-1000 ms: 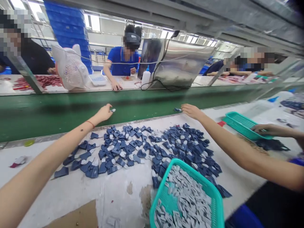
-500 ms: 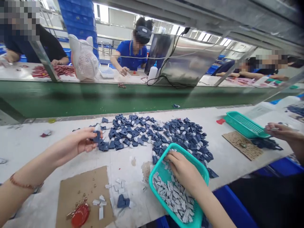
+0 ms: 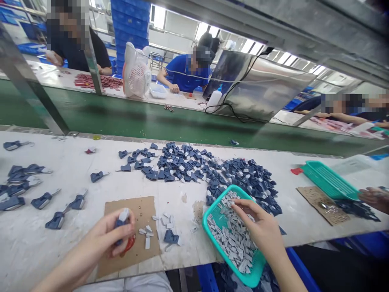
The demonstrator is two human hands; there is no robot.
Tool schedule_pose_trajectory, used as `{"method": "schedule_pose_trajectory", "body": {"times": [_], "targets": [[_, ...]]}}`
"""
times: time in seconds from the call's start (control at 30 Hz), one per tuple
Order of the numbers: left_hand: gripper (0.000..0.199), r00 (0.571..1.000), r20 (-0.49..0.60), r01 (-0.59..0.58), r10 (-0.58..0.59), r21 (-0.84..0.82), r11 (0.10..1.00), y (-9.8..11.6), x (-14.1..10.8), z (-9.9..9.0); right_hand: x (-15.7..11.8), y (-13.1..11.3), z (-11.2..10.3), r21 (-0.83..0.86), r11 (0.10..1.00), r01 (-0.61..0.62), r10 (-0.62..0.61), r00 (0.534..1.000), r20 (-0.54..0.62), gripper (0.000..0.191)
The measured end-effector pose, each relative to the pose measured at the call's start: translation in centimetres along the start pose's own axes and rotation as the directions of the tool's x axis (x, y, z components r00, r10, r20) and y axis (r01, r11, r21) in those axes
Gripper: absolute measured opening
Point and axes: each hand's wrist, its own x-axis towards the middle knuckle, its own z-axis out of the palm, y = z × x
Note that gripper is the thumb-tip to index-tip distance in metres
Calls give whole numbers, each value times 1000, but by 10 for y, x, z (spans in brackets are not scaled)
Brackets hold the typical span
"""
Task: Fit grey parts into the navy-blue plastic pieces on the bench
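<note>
My left hand (image 3: 101, 243) is closed around a navy plastic part (image 3: 120, 228) with a pale grey tip pointing up. It hovers over a brown cardboard sheet (image 3: 129, 205), partly covering a red dish (image 3: 130, 244). My right hand (image 3: 263, 225) reaches into a teal basket (image 3: 209, 231) of small grey plastic pieces (image 3: 232, 243). Thumb and fingers pinch one grey piece (image 3: 231, 202) near the far end of the basket. Several loose grey pieces (image 3: 147, 232) lie on the cardboard, and a navy part (image 3: 171, 237) rests to its right.
Heaped navy parts (image 3: 243, 176) spread behind the basket; spaced-out ones (image 3: 56, 219) lie left. At right are another teal basket (image 3: 330, 180), a cardboard piece (image 3: 322, 207) and a co-worker's hand (image 3: 375, 198). Beyond a green strip (image 3: 127, 115), people work at the opposite bench.
My left hand has come from the navy heap back over the cardboard with a navy part. My right hand has risen slightly from the pieces, fingertips pinched. The view has swung left.
</note>
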Motion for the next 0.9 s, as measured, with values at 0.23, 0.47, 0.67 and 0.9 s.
{"method": "schedule_pose_trajectory", "body": {"times": [0.23,0.47,0.67,0.9], "targets": [[36,983,174,-50,63,-80,996,-16,4,54,-33,-100,16,647,756,-104,42,993,110,12],[37,969,205,-94,138,-207,974,-24,-2,62,-43,-159,30,488,840,237,-316,945,86,11],[40,992,98,-62,84,-214,975,-44,-21,40,-54,-172,46,324,846,424,-495,850,180,19],[38,997,74,41,-36,-68,997,-59,-40,11,-67,-178,68,382,831,406,-537,766,353,15]]}}
